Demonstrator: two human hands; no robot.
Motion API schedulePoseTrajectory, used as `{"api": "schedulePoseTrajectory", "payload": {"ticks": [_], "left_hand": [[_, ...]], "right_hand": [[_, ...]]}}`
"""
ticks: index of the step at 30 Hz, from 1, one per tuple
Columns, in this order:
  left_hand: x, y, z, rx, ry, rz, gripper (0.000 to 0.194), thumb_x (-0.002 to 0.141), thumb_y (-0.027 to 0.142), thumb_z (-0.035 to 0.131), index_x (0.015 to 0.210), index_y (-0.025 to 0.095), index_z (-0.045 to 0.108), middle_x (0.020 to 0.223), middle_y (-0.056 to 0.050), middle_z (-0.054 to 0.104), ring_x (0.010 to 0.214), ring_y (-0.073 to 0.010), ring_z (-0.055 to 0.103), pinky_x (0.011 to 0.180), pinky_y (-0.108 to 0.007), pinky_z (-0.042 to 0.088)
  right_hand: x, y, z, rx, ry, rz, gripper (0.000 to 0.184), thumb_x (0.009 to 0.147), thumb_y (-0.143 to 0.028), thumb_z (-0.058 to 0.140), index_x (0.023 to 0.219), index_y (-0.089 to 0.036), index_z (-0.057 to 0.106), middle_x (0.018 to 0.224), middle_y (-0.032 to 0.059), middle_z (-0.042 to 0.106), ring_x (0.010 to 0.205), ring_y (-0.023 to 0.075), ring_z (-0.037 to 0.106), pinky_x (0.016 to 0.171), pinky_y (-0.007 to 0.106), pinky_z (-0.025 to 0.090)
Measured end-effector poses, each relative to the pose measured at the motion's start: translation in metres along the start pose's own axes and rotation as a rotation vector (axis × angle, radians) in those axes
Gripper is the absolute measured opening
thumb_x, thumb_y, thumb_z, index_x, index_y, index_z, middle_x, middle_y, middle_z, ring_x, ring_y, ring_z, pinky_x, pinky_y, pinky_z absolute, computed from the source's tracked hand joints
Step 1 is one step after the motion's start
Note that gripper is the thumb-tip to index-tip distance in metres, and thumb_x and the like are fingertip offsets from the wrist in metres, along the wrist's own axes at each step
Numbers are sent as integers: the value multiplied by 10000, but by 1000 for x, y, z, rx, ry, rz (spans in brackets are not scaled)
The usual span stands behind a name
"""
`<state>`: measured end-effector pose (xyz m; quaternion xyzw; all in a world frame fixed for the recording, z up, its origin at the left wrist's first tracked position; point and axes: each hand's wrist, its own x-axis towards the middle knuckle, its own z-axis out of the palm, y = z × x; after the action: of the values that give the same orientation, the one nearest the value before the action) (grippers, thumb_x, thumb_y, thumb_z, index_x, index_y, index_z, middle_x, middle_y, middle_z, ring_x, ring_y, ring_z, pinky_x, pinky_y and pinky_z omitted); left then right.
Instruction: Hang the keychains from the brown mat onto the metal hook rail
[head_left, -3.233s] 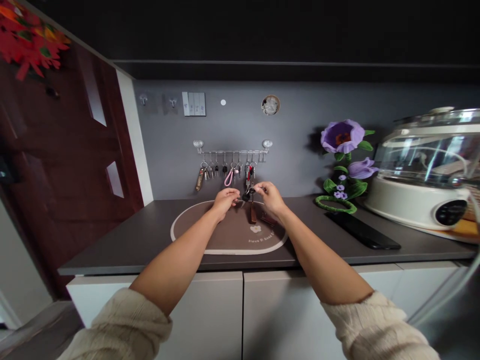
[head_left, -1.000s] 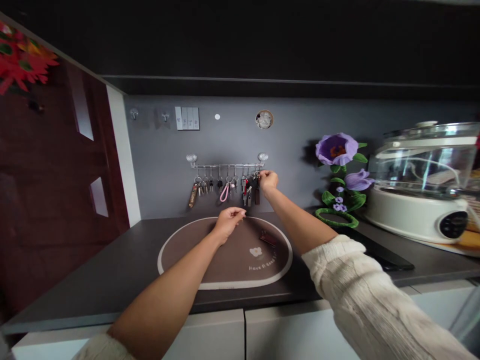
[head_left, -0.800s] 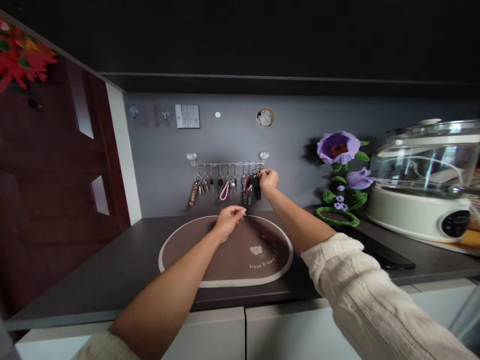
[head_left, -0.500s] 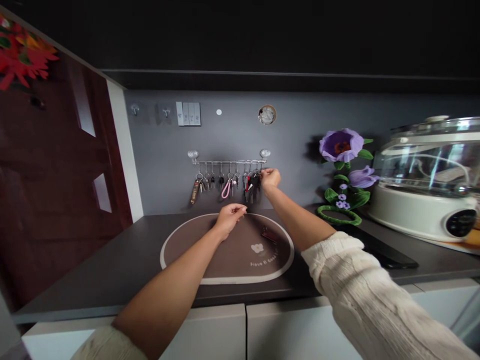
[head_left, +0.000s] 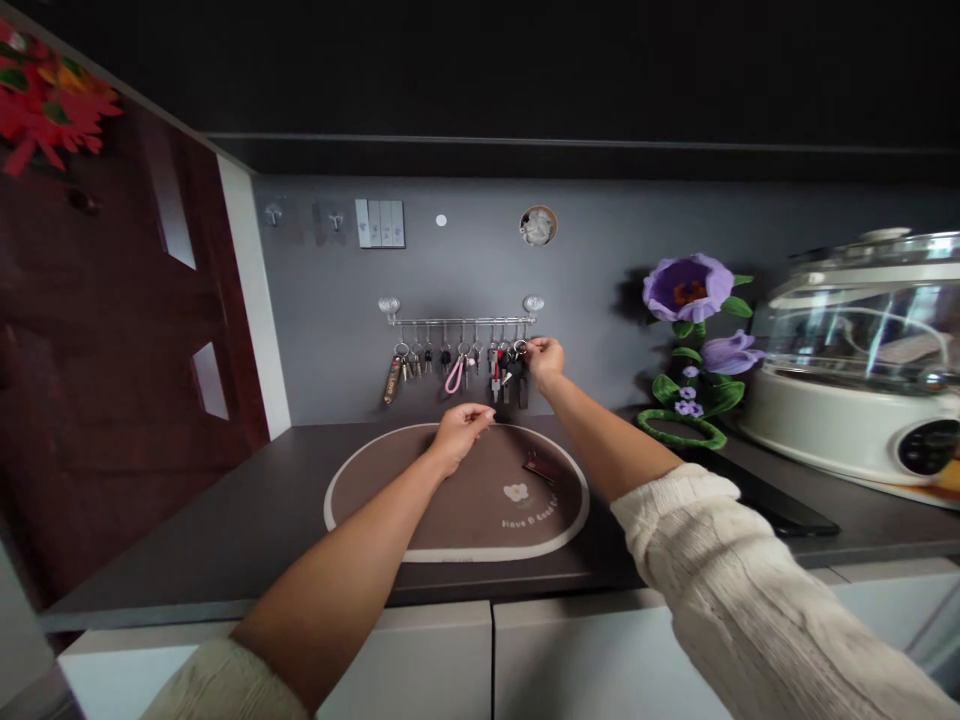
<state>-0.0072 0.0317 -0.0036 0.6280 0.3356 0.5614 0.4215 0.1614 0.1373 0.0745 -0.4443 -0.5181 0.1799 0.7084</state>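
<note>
Over the brown oval mat, my left hand is closed in a pinch. Whatever its fingertips hold, if anything, is too small to make out. My right hand is raised to the right end of the clear hook rack, its thumb and forefinger closed on a key ring with dark keys hanging below. Several bunches of keys hang along the rack, among them one with a pink strap loop and one with a brown tag. A small dark red item lies on the mat.
Purple fabric flowers stand to the right, beside a white appliance with a clear body. A black phone-like slab lies on the dark counter. A dark cabinet overhangs the work area. At left is a dark red door.
The view has shifted slightly. My right hand stays at the rack's right end, where the dark keys now hang straighter and show more clearly. My left hand keeps its pinch.
</note>
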Motion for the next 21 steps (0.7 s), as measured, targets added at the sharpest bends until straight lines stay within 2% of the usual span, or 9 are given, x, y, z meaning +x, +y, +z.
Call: {"api": "schedulePoseTrajectory", "payload": {"ticks": [3, 12, 17, 21], "left_hand": [[0, -1, 0, 11, -19, 6, 357, 590, 435, 624, 788, 138, 632, 710, -45, 614, 609, -99, 492, 523, -202, 352], [-6, 2, 1, 58, -71, 20, 344, 597, 423, 621, 780, 132, 629, 685, -32, 598, 589, -98, 479, 528, -218, 350], [-10, 2, 1, 85, -138, 4, 334, 589, 413, 631, 768, 131, 625, 663, -20, 586, 549, -85, 457, 529, -220, 343], [-14, 3, 1, 133, -155, -19, 312, 595, 393, 631, 762, 129, 629, 625, -12, 579, 537, -82, 451, 540, -225, 344]], "right_hand": [[-4, 0, -3, 25, 76, 68, 109, 633, -205, 505, 732, -162, 493, 664, -5, 544, 579, 87, 482, 585, 227, 407], [-43, -2, -26, 9, 19, 76, 130, 607, -184, 556, 725, -162, 508, 738, 19, 560, 665, 102, 506, 678, 259, 406], [-77, -6, -47, 90, -220, 156, 146, 607, -257, 597, 689, -164, 521, 613, -11, 530, 546, 84, 460, 586, 255, 392], [-100, -10, -65, 42, -438, 201, 203, 575, -316, 648, 654, -153, 558, 565, -18, 524, 490, 68, 413, 534, 243, 359]]}}
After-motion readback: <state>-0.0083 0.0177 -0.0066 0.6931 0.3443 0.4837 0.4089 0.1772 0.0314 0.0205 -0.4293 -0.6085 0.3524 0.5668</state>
